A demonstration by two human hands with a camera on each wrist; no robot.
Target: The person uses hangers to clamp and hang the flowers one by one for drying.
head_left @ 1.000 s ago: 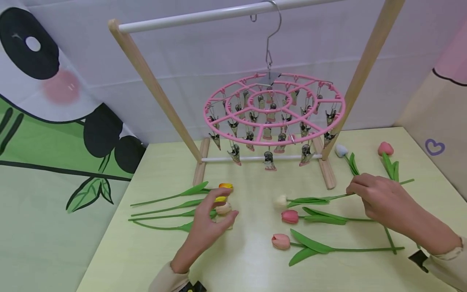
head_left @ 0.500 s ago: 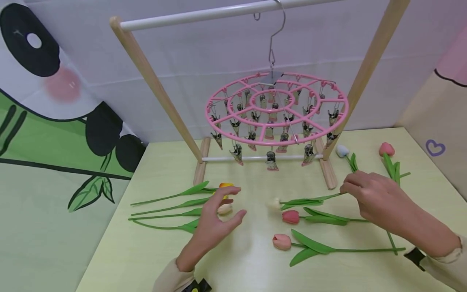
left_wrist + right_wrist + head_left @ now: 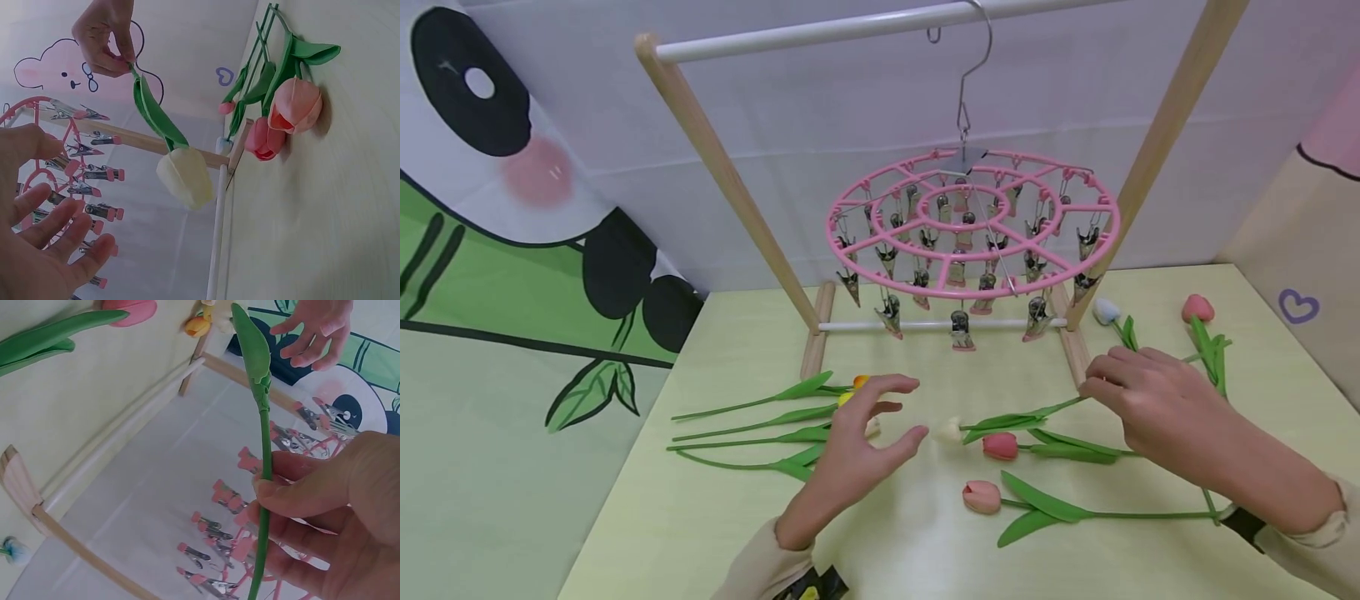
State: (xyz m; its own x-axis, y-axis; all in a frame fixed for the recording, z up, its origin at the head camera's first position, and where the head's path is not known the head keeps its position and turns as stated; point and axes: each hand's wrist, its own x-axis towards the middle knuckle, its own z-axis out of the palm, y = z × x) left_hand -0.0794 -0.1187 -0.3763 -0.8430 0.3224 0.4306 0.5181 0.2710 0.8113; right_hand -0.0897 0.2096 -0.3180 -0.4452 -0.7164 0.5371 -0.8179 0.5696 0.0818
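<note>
My right hand (image 3: 1161,421) pinches the green stem (image 3: 265,444) of an artificial white tulip between thumb and fingers. Its cream-white bloom (image 3: 185,178) points left, toward my left hand (image 3: 853,462), and is raised above the tabletop in the left wrist view. With thumb and fingers spread apart, the left hand holds nothing and partly hides the blooms of the tulips behind it. Below the held flower lie a dark pink tulip (image 3: 1000,446) and a light pink tulip (image 3: 982,497), their stems running right.
A wooden stand (image 3: 741,200) with white rails carries a round pink clip hanger (image 3: 958,293), its metal clips dangling over the table's middle. Several tulips (image 3: 760,410) lie at left. A pale blue tulip (image 3: 1106,311) and a coral tulip (image 3: 1198,308) lie at back right.
My right hand has moved left with the white tulip. My left hand has shifted right, away from the left tulips toward the bloom, its fingers still spread.
</note>
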